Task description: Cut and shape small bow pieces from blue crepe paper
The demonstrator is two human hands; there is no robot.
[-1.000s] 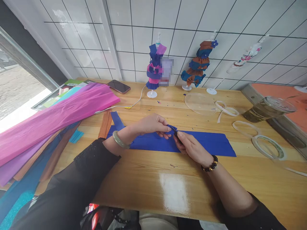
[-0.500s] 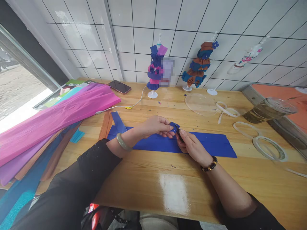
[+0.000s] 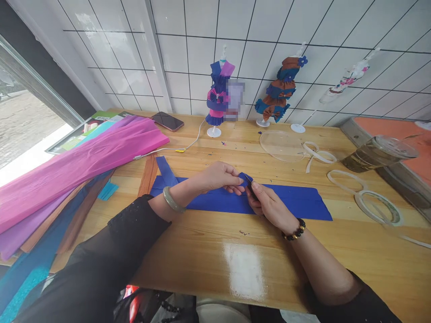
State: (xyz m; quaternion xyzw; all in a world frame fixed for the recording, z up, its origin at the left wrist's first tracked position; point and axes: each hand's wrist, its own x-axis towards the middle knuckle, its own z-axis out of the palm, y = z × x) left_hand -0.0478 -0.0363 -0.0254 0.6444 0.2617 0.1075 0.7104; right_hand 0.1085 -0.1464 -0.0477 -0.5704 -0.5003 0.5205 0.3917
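Head view: likely light, tearable blue paper [image 3: 243, 177] was sensibly edge-pinched by the left hand [image 3: 220, 176], scissors [image 3: 251, 186] gripped by the right hand [image 3: 268, 202].

You have a bright scene, with daylight from the window [image 3: 20, 103] at your left washing the sill white, pale reflections on the wall tiles [image 3: 170, 54], and a hard glare patch on the glossy bench [image 3: 188, 255] before you. Your forearms cast only soft shadows. The wide lens tilts the tile lines toward your edges, and detail at your fingers [image 3: 236, 181] is slightly soft.
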